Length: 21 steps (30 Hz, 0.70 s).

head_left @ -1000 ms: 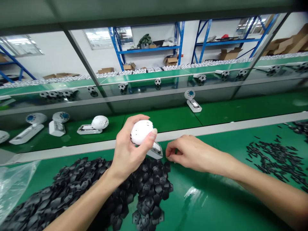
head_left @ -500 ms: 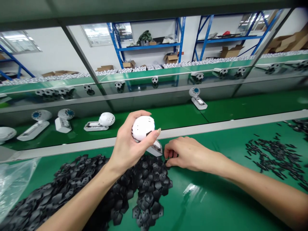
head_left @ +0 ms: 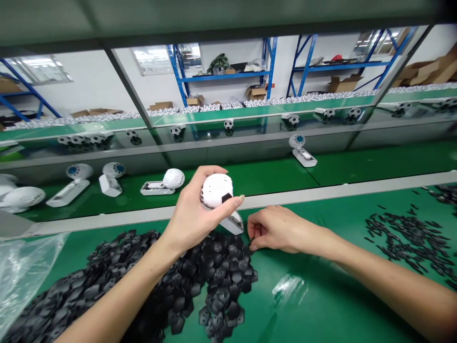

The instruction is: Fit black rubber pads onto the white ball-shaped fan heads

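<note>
My left hand (head_left: 193, 212) is wrapped round a white ball-headed device (head_left: 215, 186), holding it above the bench. One black pentagon patch (head_left: 226, 197) shows on the ball beside my thumb, and the device's open rectangular base (head_left: 233, 222) points down to the right. At the right edge of a heap of black pentagon pieces (head_left: 228, 267) is my right hand (head_left: 280, 231), its fingers curled and thumb tip brought in against them. Whatever those fingertips hold, if anything, is hidden.
Similar white devices (head_left: 69, 190) stand along the green conveyor (head_left: 250, 176) beyond the pale ledge. Small black strips (head_left: 410, 238) lie scattered at the right. A clear plastic bag (head_left: 28, 267) rests at the left. Football-patterned balls (head_left: 228, 124) line a farther belt.
The camera view has shifted slightly. The black patch on the held ball shows more fully from behind my thumb. My right hand stays at the heap's edge, fingers still curled.
</note>
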Available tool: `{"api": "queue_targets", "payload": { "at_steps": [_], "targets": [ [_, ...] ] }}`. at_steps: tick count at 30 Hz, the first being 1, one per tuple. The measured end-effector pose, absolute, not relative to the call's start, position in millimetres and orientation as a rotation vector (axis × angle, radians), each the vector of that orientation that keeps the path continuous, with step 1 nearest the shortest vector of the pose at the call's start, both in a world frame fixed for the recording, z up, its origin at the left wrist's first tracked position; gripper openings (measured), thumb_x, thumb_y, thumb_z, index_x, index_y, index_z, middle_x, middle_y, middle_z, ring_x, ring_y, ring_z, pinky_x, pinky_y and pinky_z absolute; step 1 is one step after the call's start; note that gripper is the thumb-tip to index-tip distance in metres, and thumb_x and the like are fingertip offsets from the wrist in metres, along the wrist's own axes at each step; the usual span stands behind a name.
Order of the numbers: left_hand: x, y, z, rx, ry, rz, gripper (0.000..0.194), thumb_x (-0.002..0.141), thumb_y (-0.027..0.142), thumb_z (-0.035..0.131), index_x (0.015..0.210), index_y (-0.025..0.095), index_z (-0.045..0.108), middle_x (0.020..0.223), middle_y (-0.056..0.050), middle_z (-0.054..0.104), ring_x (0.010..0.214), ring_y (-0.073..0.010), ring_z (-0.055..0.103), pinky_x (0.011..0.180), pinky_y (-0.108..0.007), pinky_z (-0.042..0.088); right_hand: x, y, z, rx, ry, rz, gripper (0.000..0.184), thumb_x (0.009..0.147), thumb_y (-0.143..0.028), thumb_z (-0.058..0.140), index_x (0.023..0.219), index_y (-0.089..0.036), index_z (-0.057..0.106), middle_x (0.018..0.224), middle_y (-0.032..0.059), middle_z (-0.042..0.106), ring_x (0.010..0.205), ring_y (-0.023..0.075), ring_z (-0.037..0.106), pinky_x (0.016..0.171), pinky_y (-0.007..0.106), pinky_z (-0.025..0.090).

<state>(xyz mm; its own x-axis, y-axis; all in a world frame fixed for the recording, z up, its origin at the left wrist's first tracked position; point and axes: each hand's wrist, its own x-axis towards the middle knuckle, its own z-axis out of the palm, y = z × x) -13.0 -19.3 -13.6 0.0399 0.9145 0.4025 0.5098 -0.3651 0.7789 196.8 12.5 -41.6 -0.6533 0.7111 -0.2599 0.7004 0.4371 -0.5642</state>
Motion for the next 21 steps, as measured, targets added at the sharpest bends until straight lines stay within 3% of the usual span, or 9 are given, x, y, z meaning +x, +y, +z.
{"api": "queue_targets", "payload": {
  "at_steps": [3,6,9,12,16,21],
  "targets": [
    [-13,-19,-15,1.86,1.443,1.289,0.049,0.082,0.048,0.087,0.116,0.023,0.062,0.095,0.0,0.065,0.068,-0.0108,0.061,0.056,-0.017,0.05,200,7,-36,-1.032,-2.637,0.88,0.019,0.09,-0.022,0.09,0.088,-0.02,0.071,0.082,-0.0043,0.073,0.076,0.014,0.067,0.067,0.025,0.042],
    [-14,-18,-16,1.819,1.429,1.285,0.049,0.083,0.049,0.086,0.116,0.023,0.061,0.092,0.001,0.064,0.068,-0.011,0.061,0.057,-0.018,0.05,204,-2,-31,-0.464,-2.471,0.235,0.011,0.102,-0.018,0.077,0.094,-0.017,0.07,0.089,0.0013,0.074,0.081,0.0164,0.068,0.071,0.03,0.045],
    [-16,-19,-16,1.8,1.433,1.261,0.051,0.085,0.055,0.084,0.118,0.024,0.061,0.091,0.002,0.063,0.068,-0.0111,0.059,0.057,-0.018,0.049,208,-10,-29,-0.119,-2.228,-0.201,0.018,0.109,-0.01,0.058,0.096,-0.014,0.071,0.086,0.0066,0.074,0.078,0.0191,0.069,0.069,0.035,0.049],
    [-19,-21,-16,1.833,1.423,1.227,0.048,0.092,0.059,0.076,0.121,0.025,0.059,0.094,0.001,0.063,0.071,-0.012,0.059,0.059,-0.02,0.049,212,-13,-28,-0.072,-2.149,-0.27,0.023,0.11,-0.009,0.053,0.1,-0.014,0.073,0.091,0.0077,0.077,0.083,0.0211,0.073,0.07,0.038,0.053],
    [-21,-22,-14,1.931,1.414,1.188,0.042,0.099,0.058,0.066,0.123,0.025,0.059,0.1,-0.001,0.063,0.078,-0.0141,0.06,0.065,-0.023,0.05,213,-12,-20,-0.131,-2.187,-0.293,0.017,0.108,-0.011,0.062,0.097,-0.016,0.073,0.096,0.0055,0.08,0.084,0.0199,0.076,0.07,0.036,0.058],
    [-26,-21,-8,2.094,1.417,1.066,0.048,0.089,0.04,0.078,0.13,0.025,0.057,0.114,-0.002,0.066,0.088,-0.0159,0.066,0.073,-0.025,0.052,208,-8,-20,-0.17,-2.12,-0.104,0.011,0.106,-0.009,0.068,0.098,-0.016,0.07,0.091,0.0049,0.08,0.082,0.0169,0.077,0.075,0.029,0.061]
  ]
}}
